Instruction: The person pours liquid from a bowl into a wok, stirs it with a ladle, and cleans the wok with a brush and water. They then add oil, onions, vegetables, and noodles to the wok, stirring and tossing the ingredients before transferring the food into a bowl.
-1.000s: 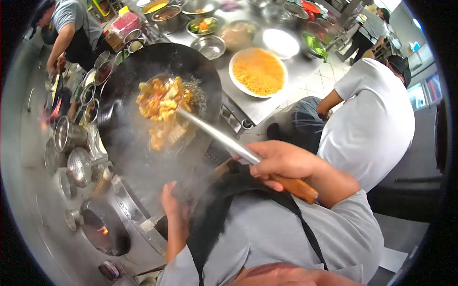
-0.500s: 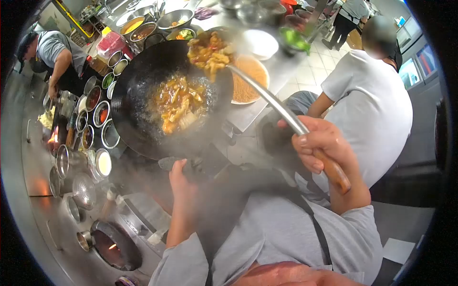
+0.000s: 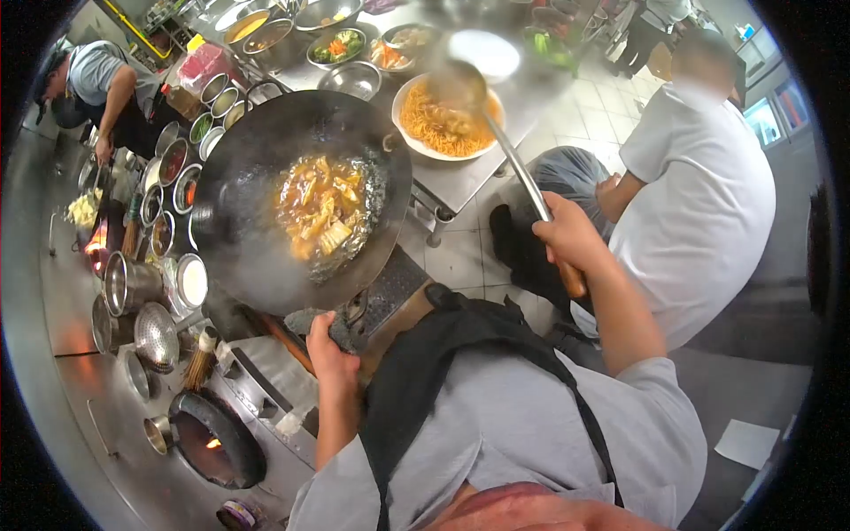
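Note:
My right hand (image 3: 571, 232) is wrapped round the wooden end of a long metal ladle (image 3: 521, 168). Its bowl, blurred, hangs over a white plate (image 3: 409, 142) of thin orange-brown noodles (image 3: 425, 119), where saucy food lies on top. With my left hand (image 3: 332, 351) I grip the near edge of a large black wok (image 3: 232, 190) through a grey cloth (image 3: 352, 332); the cloth hides the exact hold. In the tilted wok, chunks of food in brown sauce (image 3: 323, 208) steam.
Left of the wok stand several metal seasoning bowls (image 3: 173, 159), a perforated strainer (image 3: 156, 338) and a burner ring (image 3: 217, 438) with a flame. A co-worker in white (image 3: 699, 203) bends at my right; another person (image 3: 111, 84) works at far left. Bowls of vegetables (image 3: 336, 46) stand behind the wok.
The ladle, heaped with food over the wok before, has moved right over the noodles, and food now lies on them. The wok has shifted slightly down and left; steam has thinned.

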A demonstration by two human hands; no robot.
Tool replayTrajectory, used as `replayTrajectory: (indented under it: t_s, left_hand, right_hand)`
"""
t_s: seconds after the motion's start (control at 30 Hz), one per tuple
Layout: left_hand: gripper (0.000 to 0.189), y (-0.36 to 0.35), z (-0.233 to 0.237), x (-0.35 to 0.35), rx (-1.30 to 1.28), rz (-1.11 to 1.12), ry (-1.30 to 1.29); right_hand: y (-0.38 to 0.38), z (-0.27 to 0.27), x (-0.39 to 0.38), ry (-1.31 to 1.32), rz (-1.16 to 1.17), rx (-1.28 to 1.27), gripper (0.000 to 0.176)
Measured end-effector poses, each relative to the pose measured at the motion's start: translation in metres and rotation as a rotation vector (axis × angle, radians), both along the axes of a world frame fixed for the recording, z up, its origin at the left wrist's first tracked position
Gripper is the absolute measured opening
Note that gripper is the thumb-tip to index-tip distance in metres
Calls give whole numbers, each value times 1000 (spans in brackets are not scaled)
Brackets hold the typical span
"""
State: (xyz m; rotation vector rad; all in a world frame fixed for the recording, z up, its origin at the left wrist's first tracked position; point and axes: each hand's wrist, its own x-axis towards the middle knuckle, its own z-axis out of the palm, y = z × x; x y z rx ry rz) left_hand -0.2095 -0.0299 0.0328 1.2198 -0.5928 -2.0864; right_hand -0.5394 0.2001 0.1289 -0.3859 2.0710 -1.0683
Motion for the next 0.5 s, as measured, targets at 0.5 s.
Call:
replayTrajectory:
  t_s: [0.5]
  left_hand:
    - [15,41,-21,129,153,-2,-69]
  right_hand:
    - [13,-60,44,320,-209,-92,50]
